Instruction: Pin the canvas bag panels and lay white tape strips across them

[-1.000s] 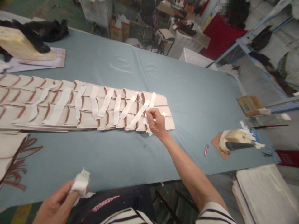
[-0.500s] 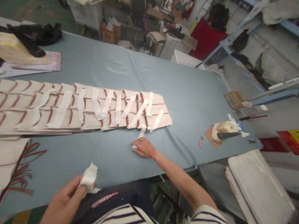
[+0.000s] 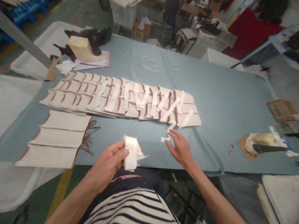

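While a wad of white strips is being clamped between the thumb and fingers of the left hand above the near edge of the grey-blue bench, the right hand is being held just above the cloth with its fingers apart and nothing gripped. One loose strip is lying just in front of those fingertips, trailing off the near corner of a long overlapped row of cream pieces edged in brown, several of them crossed by similar strips. For a clean pick, the strip is probably best pinched at its free end and lifted gently, so that the row is not being dragged out of line. The material of the strips cannot be made out. A second stack lies to the left, and a cluttered tool at the right is blurred.
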Tool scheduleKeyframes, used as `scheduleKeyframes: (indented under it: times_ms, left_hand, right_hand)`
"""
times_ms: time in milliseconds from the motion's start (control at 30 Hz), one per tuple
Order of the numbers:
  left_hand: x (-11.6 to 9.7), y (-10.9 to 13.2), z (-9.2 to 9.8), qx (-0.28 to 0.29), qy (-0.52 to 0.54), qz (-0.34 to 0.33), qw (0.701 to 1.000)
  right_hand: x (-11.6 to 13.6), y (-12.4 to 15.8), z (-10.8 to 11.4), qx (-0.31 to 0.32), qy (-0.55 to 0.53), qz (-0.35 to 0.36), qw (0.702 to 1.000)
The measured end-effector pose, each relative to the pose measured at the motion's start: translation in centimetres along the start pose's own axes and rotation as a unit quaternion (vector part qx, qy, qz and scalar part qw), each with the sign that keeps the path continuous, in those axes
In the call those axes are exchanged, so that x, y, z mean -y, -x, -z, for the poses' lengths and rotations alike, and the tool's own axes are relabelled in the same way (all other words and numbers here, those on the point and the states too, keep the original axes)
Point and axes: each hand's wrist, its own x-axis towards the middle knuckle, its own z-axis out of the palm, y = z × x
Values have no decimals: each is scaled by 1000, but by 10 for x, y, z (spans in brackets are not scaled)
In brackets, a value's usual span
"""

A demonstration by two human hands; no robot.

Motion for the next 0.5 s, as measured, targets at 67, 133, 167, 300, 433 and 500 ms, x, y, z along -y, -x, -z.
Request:
scheduleKeyframes:
  times_ms: [67, 133, 167, 300, 433, 500]
  left_hand:
    - [-11, 8, -1, 23, 50, 1, 998]
    - [-18, 14, 1, 40, 78, 1, 996]
    - [-21, 16, 2, 48, 85, -1, 995]
    - [-27, 19, 6, 64, 97, -10, 993]
    - [-30, 18, 6, 71, 110, -22, 991]
    - [-30, 18, 6, 78, 117, -30, 990]
  right_hand:
    - [32, -6, 16, -24, 0, 14, 1000]
    - [67, -14, 33, -42, 4, 36, 998]
    - [85, -19, 40, -60, 15, 54, 997]
    - [147, -34, 65, -111, 6, 110, 988]
    - [184, -40, 71, -125, -36, 204, 970]
    - [192, -43, 66, -114, -21, 230, 966]
